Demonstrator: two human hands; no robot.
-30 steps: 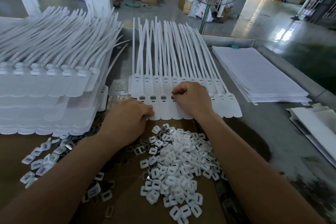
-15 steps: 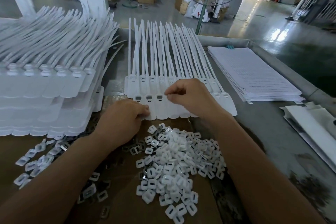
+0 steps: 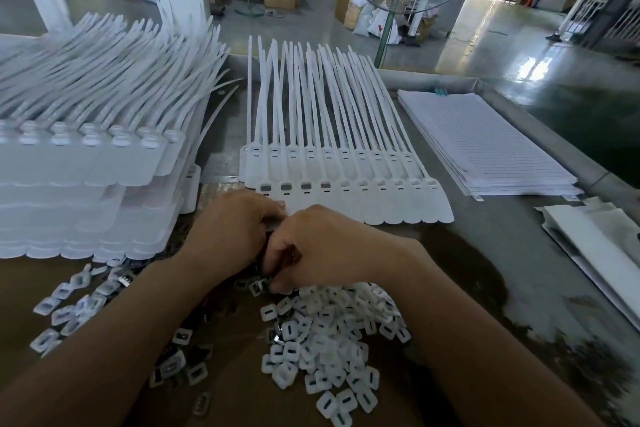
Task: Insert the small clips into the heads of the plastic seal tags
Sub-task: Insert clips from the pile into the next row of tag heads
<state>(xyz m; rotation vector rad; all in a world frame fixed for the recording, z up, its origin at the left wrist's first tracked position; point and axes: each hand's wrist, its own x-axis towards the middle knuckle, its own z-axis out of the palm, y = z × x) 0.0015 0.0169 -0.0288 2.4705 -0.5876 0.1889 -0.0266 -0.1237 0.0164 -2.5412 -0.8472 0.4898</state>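
White square plastic clips (image 3: 329,333) lie heaped on a brown cardboard sheet (image 3: 20,288) beneath your hands. Your right hand (image 3: 322,250) curls its fingertips onto the heap's far edge. Your left hand (image 3: 232,232) is curled and touches the right. Whether either grasps a clip cannot be told. Just beyond, the row of white plastic seal tags (image 3: 346,191) lies flat, with four heads showing dark slots. To the right lies a stack of white lined sheets (image 3: 485,142), its print unreadable.

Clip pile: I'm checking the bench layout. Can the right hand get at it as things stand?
Probably yes. The right hand is at the far edge of the clip pile, curled down onto its nearest clips, and nothing lies between them.
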